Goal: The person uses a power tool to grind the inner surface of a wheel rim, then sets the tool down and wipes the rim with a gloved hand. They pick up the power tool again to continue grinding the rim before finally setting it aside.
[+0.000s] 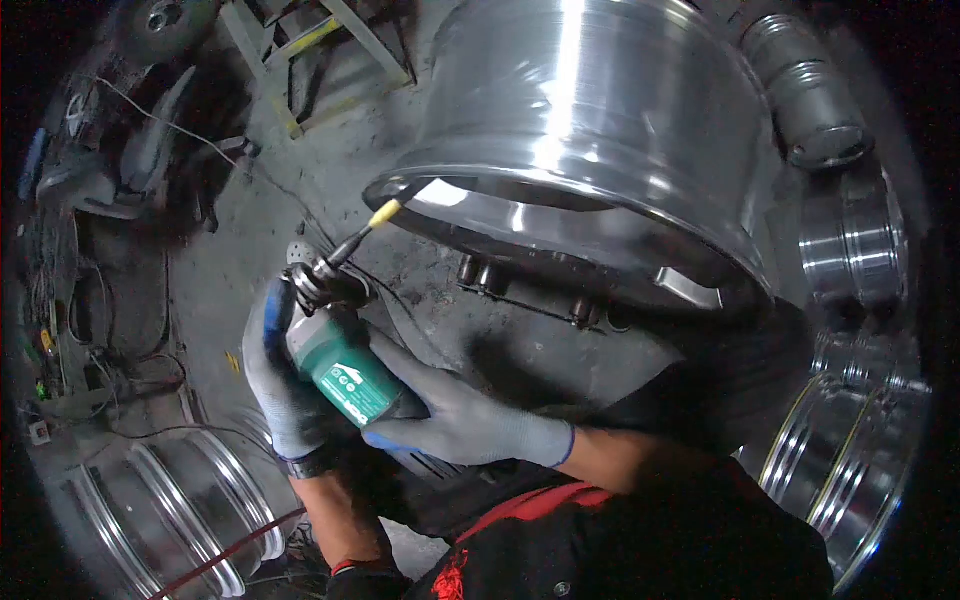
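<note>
A green power tool (345, 375) with a metal front end and a thin shaft lies across both gloved hands. My left hand (275, 375), in a grey and blue glove, is wrapped round the tool's front part. My right hand (455, 415), gloved the same way, closes round its rear body. A yellow piece (384, 213) sits on the shaft, and the tip beyond it reaches the near rim of a large shiny metal wheel (600, 110). Whether the tip touches the rim I cannot tell.
Metal wheels (165, 510) lie at the lower left, and more wheels (850, 240) line the right side. A metal stand (310, 50) is at the top left. Cables (170, 125) run over the grey floor (215, 300). Under the large wheel sits a roller support (530, 300).
</note>
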A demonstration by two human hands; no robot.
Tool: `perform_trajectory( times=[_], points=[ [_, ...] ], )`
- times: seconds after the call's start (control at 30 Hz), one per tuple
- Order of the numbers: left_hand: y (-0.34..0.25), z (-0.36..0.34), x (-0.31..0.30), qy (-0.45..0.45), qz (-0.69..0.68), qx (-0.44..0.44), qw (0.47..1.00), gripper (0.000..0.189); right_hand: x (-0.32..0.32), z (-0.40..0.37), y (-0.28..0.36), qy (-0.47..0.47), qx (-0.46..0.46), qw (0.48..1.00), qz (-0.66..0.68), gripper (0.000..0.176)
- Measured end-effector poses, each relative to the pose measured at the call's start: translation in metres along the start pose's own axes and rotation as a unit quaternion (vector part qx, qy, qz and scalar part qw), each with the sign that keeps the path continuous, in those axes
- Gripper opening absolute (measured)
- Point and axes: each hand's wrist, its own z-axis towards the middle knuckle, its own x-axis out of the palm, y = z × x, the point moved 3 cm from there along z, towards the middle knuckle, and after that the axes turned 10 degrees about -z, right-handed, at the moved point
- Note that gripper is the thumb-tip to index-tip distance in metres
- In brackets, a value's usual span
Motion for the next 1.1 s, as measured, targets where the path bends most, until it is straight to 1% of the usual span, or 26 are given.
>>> perform_trajectory(
  times=[0.07, 0.1, 0.13, 0.17, 0.2, 0.23, 0.27, 0.33, 0.37, 0.4, 0.53, 0.6, 0.67, 0.77, 0.83, 0.87, 0.93, 0.97, 1.03, 1.07, 1.1],
  points=[
    [-0.005, -0.002, 0.006, 0.003, 0.051, 0.033, 0.998, 0.044, 0.000, 0.000, -0.002, 0.005, 0.007, 1.000, 0.013, 0.102],
    [-0.003, 0.000, 0.002, 0.006, 0.065, 0.037, 0.997, 0.043, -0.002, -0.001, -0.003, -0.014, -0.026, 0.999, -0.036, 0.102],
    [0.000, -0.001, 0.002, 0.007, 0.066, 0.036, 0.997, 0.043, -0.004, -0.002, -0.002, -0.032, -0.059, 0.994, -0.086, 0.101],
    [0.004, -0.004, 0.004, 0.009, 0.025, 0.019, 0.999, 0.042, -0.007, -0.006, -0.001, -0.033, -0.058, 0.994, -0.085, 0.101],
    [0.008, -0.007, 0.007, 0.012, -0.017, 0.001, 1.000, 0.041, -0.011, -0.011, 0.000, -0.013, -0.025, 0.999, -0.040, 0.100],
    [0.011, -0.012, 0.011, 0.018, -0.026, -0.025, 0.999, 0.042, -0.015, -0.016, 0.000, 0.007, 0.007, 1.000, 0.005, 0.099],
    [0.016, -0.014, 0.012, 0.020, -0.026, -0.026, 0.999, 0.042, -0.019, -0.021, -0.001, 0.005, 0.008, 1.000, 0.005, 0.099],
    [0.032, -0.015, 0.011, 0.008, -0.002, -0.022, 1.000, 0.041, -0.023, -0.033, -0.007, 0.031, 0.062, 0.997, -0.020, 0.100],
    [0.038, -0.020, 0.012, 0.020, -0.035, -0.047, 0.998, 0.041, -0.026, -0.038, -0.010, 0.030, 0.063, 0.997, -0.020, 0.100],
    [0.045, -0.020, 0.007, 0.054, -0.042, -0.050, 0.996, 0.041, -0.029, -0.044, -0.015, 0.024, 0.053, 0.998, -0.037, 0.100],
    [0.077, -0.030, 0.004, 0.049, -0.065, -0.030, 0.996, 0.048, -0.044, -0.064, -0.020, 0.022, 0.048, 0.997, -0.063, 0.101],
    [0.084, -0.035, 0.008, 0.021, -0.027, -0.001, 0.999, 0.048, -0.047, -0.071, -0.021, 0.029, 0.063, 0.996, -0.063, 0.101],
    [0.085, -0.037, 0.011, 0.028, -0.023, 0.002, 0.999, 0.048, -0.048, -0.072, -0.020, 0.038, 0.076, 0.994, -0.063, 0.101],
    [0.078, -0.034, 0.011, -0.002, -0.021, 0.013, 1.000, 0.048, -0.047, -0.067, -0.017, 0.036, 0.075, 0.996, -0.041, 0.102],
    [0.073, -0.028, 0.003, 0.035, -0.072, -0.023, 0.997, 0.048, -0.048, -0.055, -0.013, 0.029, 0.037, 0.996, -0.081, 0.099],
    [0.069, -0.024, 0.002, 0.033, -0.059, 0.003, 0.998, 0.046, -0.048, -0.048, -0.012, 0.031, 0.035, 0.996, -0.082, 0.099],
    [0.065, -0.023, -0.010, 0.013, -0.074, -0.012, 0.997, 0.046, -0.049, -0.038, -0.011, 0.041, -0.004, 0.995, -0.095, 0.100],
    [0.065, -0.021, -0.012, 0.009, -0.077, -0.004, 0.997, 0.046, -0.052, -0.035, -0.009, 0.048, -0.009, 0.994, -0.097, 0.100],
    [0.065, -0.018, -0.017, 0.040, -0.131, 0.007, 0.991, 0.046, -0.055, -0.030, -0.005, 0.090, 0.043, 0.986, -0.137, 0.102],
    [0.063, -0.020, -0.024, 0.019, -0.052, 0.056, 0.997, 0.045, -0.055, -0.028, -0.001, 0.123, 0.017, 0.982, -0.140, 0.102],
    [0.064, -0.024, -0.027, -0.012, 0.032, 0.103, 0.994, 0.045, -0.059, -0.034, -0.002, 0.109, 0.053, 0.977, -0.174, 0.103]
  ],
)
